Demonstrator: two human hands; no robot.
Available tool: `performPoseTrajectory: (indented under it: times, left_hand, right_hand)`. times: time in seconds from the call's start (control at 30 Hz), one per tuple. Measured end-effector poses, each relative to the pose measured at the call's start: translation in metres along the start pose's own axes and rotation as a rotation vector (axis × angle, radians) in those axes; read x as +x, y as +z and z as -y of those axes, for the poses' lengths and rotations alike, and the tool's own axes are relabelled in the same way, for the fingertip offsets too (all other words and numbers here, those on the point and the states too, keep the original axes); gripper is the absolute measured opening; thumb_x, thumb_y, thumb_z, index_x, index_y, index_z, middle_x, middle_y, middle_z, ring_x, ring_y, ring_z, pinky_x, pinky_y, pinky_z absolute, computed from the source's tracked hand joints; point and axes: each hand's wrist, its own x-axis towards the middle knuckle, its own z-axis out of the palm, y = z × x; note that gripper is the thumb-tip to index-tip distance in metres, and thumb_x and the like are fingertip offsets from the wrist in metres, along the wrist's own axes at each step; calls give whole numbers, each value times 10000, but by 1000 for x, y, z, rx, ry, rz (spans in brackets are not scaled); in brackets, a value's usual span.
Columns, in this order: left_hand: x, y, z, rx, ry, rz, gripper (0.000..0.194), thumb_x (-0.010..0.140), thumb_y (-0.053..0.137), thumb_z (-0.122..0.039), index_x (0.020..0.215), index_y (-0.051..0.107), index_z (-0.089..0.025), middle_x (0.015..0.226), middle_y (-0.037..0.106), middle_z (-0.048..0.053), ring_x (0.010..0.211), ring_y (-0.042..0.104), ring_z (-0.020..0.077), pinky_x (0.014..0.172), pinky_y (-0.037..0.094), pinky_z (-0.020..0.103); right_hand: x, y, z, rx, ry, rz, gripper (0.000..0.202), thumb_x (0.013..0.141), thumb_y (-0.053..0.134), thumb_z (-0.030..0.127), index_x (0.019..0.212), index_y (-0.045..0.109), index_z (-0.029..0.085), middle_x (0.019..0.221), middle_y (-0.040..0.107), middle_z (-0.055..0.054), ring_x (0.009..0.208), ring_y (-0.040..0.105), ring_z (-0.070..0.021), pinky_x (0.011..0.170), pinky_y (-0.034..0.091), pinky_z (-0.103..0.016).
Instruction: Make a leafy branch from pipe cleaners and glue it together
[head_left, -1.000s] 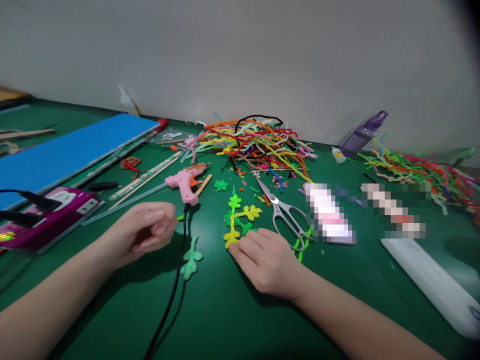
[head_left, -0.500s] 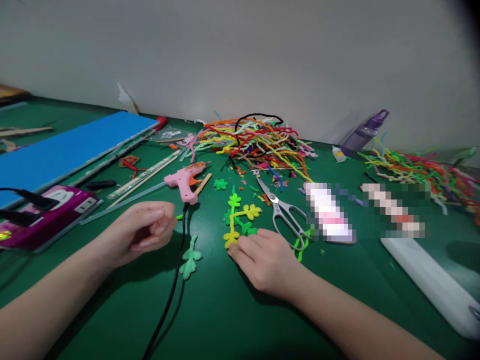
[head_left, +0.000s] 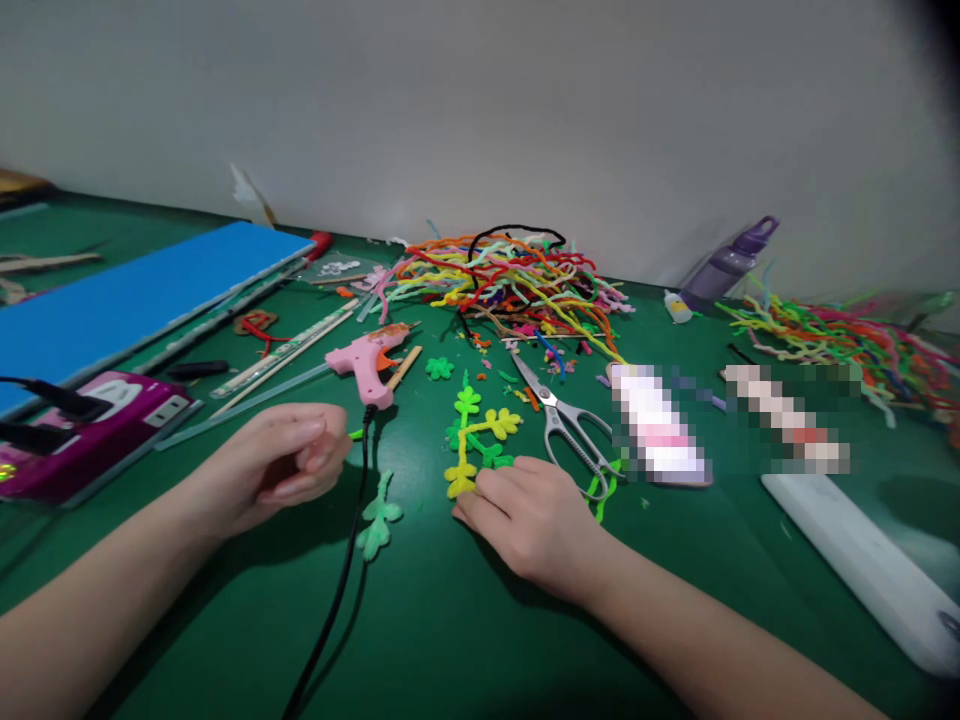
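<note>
My left hand (head_left: 289,455) is curled closed above the table, left of the hot glue gun's black cord (head_left: 349,560). A short bright green pipe cleaner tip (head_left: 355,436) shows beside its fingers; whether they hold it is hidden. My right hand (head_left: 529,515) is closed at the lower end of a yellow pipe cleaner sprig (head_left: 461,450), its fingertips on the bottom leaves. Green leaf sprigs (head_left: 468,400) lie against the yellow one. Between my hands rests a pale green leaf sprig (head_left: 380,515). Scissors (head_left: 562,410) lie open beyond my right hand.
A pink hot glue gun (head_left: 367,360) lies ahead, and a purple power strip (head_left: 97,430) at left beside a blue board (head_left: 150,285). Pipe cleaners (head_left: 510,270) are heaped at the back. A purple bottle (head_left: 724,265) and a white bar-shaped object (head_left: 862,570) are at right.
The view has shifted very slightly. My right fingertips have slid a little on the yellow sprig's lower leaves, while my left hand keeps its closed pose.
</note>
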Motion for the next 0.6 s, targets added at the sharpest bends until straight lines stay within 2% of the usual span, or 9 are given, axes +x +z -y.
performPoseTrajectory:
  times: [0.23, 0.37, 0.5, 0.6]
  left_hand:
    - [1, 1, 0, -13, -9, -2, 313, 876, 514, -370, 636, 552, -171, 441, 339, -72, 345, 214, 40, 364, 174, 172]
    - [1, 3, -2, 7, -6, -15, 321, 866, 526, -386, 626, 550, -174, 432, 340, -68, 349, 221, 49, 365, 170, 183]
    - [1, 3, -3, 12, -5, -15, 327, 866, 526, -391, 623, 555, -174, 427, 331, -70, 344, 205, 48, 361, 162, 183]
    - [1, 3, -2, 5, -4, -6, 325, 868, 524, -391, 628, 554, -174, 435, 340, -69, 341, 205, 43, 359, 162, 176]
  right_hand:
    - [2, -1, 0, 19, -3, -24, 243, 889, 531, 173, 647, 550, 168, 601, 500, 22, 547, 421, -112, 517, 209, -296]
    - [3, -5, -2, 36, 9, -49, 298, 908, 535, 275, 630, 560, 171, 588, 511, 23, 547, 434, -111, 515, 231, -297]
    - [3, -8, -7, 11, 93, -75, 133, 905, 539, 189, 866, 659, 150, 706, 620, -8, 650, 508, -123, 579, 314, -287]
    - [3, -7, -11, -25, 117, -49, 176, 909, 507, 126, 982, 667, 125, 810, 665, -50, 736, 535, -146, 644, 362, -290]
